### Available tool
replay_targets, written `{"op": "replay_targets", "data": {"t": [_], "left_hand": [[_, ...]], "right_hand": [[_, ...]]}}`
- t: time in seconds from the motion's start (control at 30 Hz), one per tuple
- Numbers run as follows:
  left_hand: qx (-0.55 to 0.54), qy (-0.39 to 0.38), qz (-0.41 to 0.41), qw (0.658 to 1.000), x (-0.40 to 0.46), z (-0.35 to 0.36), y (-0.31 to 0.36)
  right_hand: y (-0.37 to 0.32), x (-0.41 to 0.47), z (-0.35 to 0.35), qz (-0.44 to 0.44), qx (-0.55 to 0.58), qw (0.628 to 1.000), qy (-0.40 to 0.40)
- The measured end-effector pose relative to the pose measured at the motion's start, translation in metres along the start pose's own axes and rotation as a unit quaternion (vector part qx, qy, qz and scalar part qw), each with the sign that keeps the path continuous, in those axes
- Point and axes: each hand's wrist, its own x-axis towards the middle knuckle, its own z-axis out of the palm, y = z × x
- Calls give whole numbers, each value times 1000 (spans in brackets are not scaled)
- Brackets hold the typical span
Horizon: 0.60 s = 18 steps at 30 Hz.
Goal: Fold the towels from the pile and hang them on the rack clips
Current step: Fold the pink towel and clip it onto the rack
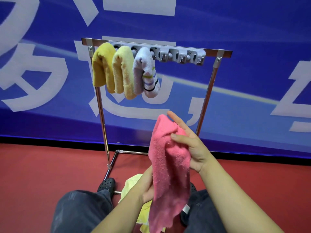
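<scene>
both hands are working on the pink towel (168, 169), which i am holding up in the air in front of the rack (156, 52), over my lap. right hand (190, 145) is grasping the towel near its top: the thumb is pressing across the front of the cloth while the straighter fingers are reaching up behind it, the fingertips showing just past the upper edge. left hand (148, 187) is holding the towel lower down on its left edge, fingers curling into the fabric; the cloth is hiding most of them, so i cannot tell exactly how they are lying. the towel is hanging lengthwise in a loose vertical fold, with a small grey tag near its lower right corner.

below it, a pale yellow towel (133, 185) is lying crumpled between my knees, partly hidden by the left hand and the pink cloth.

on the rack, three towels are already hanging from the grey clip strip (181, 56) at its left end: a mustard towel (101, 68), a light yellow towel (122, 71) just beside it, and a white striped towel (146, 73) next. the clips to the right of them are showing bare.

i am sitting in dark trousers with a black clog (107, 184) resting by the rack's base bar, on a red floor (33, 174), with a blue banner (252, 64) standing behind the rack.
</scene>
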Motion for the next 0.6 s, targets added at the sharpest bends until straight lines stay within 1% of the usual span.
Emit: {"op": "replay_targets", "data": {"t": [0.07,0.1,0.13,0.2,0.27,0.33,0.37,0.4,0.43,0.47,0.53,0.57,0.6], "left_hand": [[32,13,44,998,-7,1,4],[76,35,56,995,-15,4,9],[106,35,68,991,-20,2,13],[175,94,100,975,-26,-1,22],[259,155,132,944,-33,-4,35],[349,218,174,895,-40,-10,53],[397,250,192,862,-44,-13,65],[431,270,212,834,-48,-17,76],[462,287,220,810,-51,-20,87],[482,290,223,796,-54,-22,98],[510,274,210,788,-61,-24,115],[526,271,206,779,-65,-23,123],[542,268,209,769,-69,-23,130]], "right_hand": [[-2,-5,-4,0,5,1000,12],[-2,-8,-6,-2,3,1000,23],[-2,-10,-8,-4,-1,999,37],[-4,-12,-13,-5,-26,997,74],[-6,-13,-20,-1,-77,991,110],[-7,-15,-31,11,-150,978,144],[-8,-15,-37,19,-201,967,158],[-10,-16,-43,27,-266,949,170],[-11,-16,-50,37,-344,921,177],[-12,-16,-57,45,-423,887,180],[-14,-16,-73,62,-549,814,181],[-16,-16,-79,68,-584,788,184],[-17,-17,-83,72,-604,771,187]]}}
